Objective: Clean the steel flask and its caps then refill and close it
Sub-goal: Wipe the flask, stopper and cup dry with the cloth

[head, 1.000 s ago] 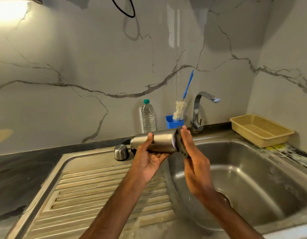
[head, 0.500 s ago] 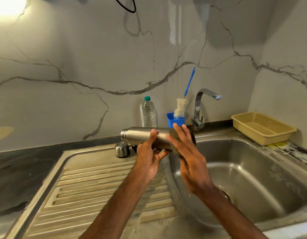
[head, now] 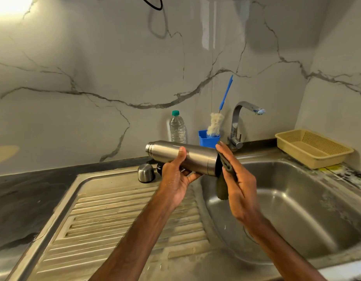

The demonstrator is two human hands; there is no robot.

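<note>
Since half a second ago the right hand (head: pixel 238 183) has slid off the side of the flask (head: pixel 200 157) to its base end, and the flask has tipped so that its mouth rides higher. I read the flask as held in the air at the middle of the view, over the ridge between the drainboard (head: pixel 114 220) and the basin (head: pixel 307 199), touching neither. Its base is hidden: a dark pad (head: pixel 222 189) covers it, and the right hand lies over the pad with its fingers straight, pressing it flat against that end; the pad's lower edge hangs free below the flask. That hand's thumb is out of my sight, so I cannot say whether it pinches the pad. The left hand (head: pixel 175 179) grips the flask round its middle, thumb up over the near side, fingers curled underneath and mostly out of sight. The flask's long axis runs from 10 o'clock to 4 o'clock, lying nearly level, open threaded mouth toward 10, base toward 4 and a little lower. At 9 o'clock from the left hand a steel cap (head: pixel 146 173) stands dome up on the drainboard; just beside it a black cap (head: pixel 159 169) is half hidden behind the left hand. Both forearms are cut off at the bottom edge.
</note>
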